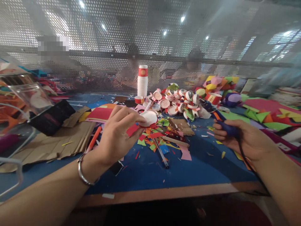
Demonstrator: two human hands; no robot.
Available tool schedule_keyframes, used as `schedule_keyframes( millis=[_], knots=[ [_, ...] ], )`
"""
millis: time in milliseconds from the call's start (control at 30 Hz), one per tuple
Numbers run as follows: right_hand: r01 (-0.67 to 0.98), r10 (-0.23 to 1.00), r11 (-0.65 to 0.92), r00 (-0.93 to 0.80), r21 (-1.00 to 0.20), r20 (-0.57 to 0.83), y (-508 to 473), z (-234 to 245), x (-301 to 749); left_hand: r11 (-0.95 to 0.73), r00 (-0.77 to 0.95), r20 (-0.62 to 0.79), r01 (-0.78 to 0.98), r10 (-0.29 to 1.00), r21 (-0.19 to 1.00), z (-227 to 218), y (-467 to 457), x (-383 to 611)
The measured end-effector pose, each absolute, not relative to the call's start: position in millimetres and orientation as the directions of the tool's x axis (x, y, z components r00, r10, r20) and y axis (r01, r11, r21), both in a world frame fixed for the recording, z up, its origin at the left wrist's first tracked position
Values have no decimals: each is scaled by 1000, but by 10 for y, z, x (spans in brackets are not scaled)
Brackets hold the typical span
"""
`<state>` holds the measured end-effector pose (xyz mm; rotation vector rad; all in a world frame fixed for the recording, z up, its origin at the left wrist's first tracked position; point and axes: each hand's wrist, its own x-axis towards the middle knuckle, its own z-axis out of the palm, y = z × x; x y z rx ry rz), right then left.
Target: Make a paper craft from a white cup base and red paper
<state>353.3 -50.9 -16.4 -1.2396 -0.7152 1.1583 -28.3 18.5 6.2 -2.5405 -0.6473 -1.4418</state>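
Head view shows the left hand [121, 131] pinching a white round piece [150, 118] with a red edge between thumb and fingers, in front of the paper cup stack [142, 83] and above coloured paper scraps [147, 141] on the blue tabletop [145, 177]. Well apart from it, the right hand [244, 135] has its fingers wrapped around the dark blue handle [229, 129] of a corded tool, while a pen [161, 153] lies between the two hands.

Looks matt on the round white red-edged paper piece [150, 118], smooth on the dark blue plastic handle [228, 129], polished on the silver metal bangle [80, 172], rough on the flat brown cardboard sheet [55, 141], and glossy on the slim clear plastic pen [161, 153].
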Motion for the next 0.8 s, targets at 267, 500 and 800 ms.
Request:
schedule_keyframes(
  millis=[267,500,800],
  knots=[
    [-395,984,-27,153,-918,-95,-555,-57,3260,-897,484,874,402,38,-184,90,61,-283],
    [-344,987,26,160,-939,-31,-575,49,3091,-819,340,746,276,572,503,92,-4,-230],
    [-369,993,93,97,-925,61,-377,202,2873,-64,423,143,-194,895,979,32,138,-139]
  ],
)
